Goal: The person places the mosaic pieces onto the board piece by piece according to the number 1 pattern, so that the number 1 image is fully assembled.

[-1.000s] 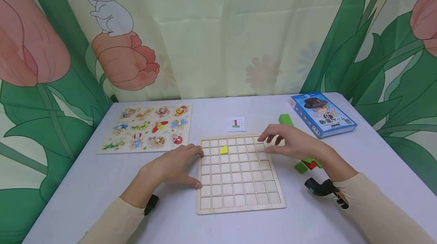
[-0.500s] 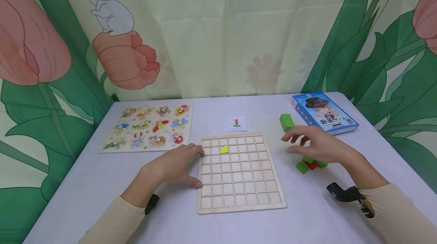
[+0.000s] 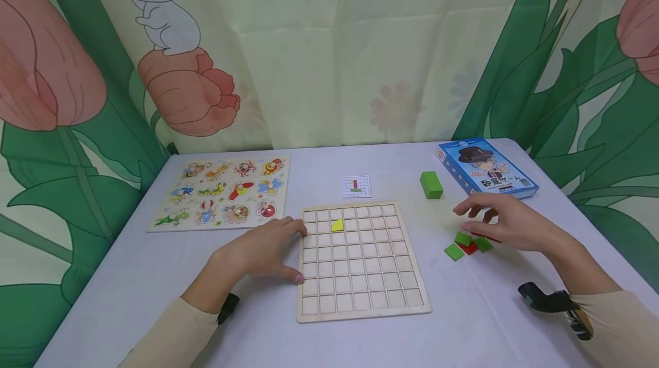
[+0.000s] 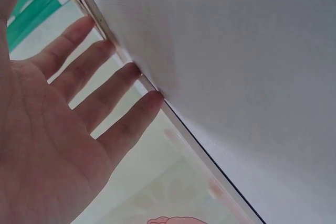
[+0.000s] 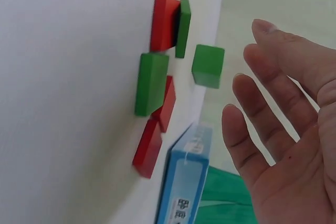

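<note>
Right hand has moved near tiles (fingers apart); left hand, spread, touches grid board

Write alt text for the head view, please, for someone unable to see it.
A person's left hand touches a wooden grid board holding one yellow tile; the right hand hovers near green and red tiles. Around the board lie a pattern card, green block, blue box and bug-picture board.

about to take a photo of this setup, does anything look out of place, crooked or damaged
Nothing looks spilled or damaged. The green and red tiles beside the grid board lie jumbled at mixed angles, some seeming to overlap, so they look untidy. The blue box also sits askew to the board.
</note>
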Demonstrator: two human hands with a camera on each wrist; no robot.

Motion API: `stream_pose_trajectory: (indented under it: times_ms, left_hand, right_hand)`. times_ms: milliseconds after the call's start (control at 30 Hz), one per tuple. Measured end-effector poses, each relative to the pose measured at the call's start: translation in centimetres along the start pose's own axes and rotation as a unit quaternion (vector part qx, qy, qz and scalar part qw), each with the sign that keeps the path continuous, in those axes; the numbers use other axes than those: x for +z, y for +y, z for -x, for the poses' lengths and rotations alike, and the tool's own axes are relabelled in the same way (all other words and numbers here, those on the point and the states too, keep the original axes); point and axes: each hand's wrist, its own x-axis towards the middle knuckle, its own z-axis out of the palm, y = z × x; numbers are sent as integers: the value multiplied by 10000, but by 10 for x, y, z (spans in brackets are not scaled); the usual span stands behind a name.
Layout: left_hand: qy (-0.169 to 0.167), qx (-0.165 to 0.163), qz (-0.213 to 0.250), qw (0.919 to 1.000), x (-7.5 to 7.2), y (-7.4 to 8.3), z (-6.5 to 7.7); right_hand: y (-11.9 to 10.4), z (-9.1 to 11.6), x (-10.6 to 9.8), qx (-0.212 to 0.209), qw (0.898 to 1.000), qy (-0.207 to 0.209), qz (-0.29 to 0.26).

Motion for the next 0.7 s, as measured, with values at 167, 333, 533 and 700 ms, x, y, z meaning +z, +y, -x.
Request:
stream_pose_trajectory:
  times_ms: [167,333,533,700]
  left_hand:
    - [6,-6,25,10000,0,0,0]
    - [11,11,39,10000,0,-1,0]
    - [1,-18,12,10000,2,-1,-1]
    - [1,-38,14,10000,2,-1,-1]
  right_hand:
    - [11,5,-1,103,9999,-45,0]
    - [24,9,-1,275,9995,-58,119]
    - [34,12,-1,533,9983,-227,113]
    - [39,14,0,594,9975,-366,105]
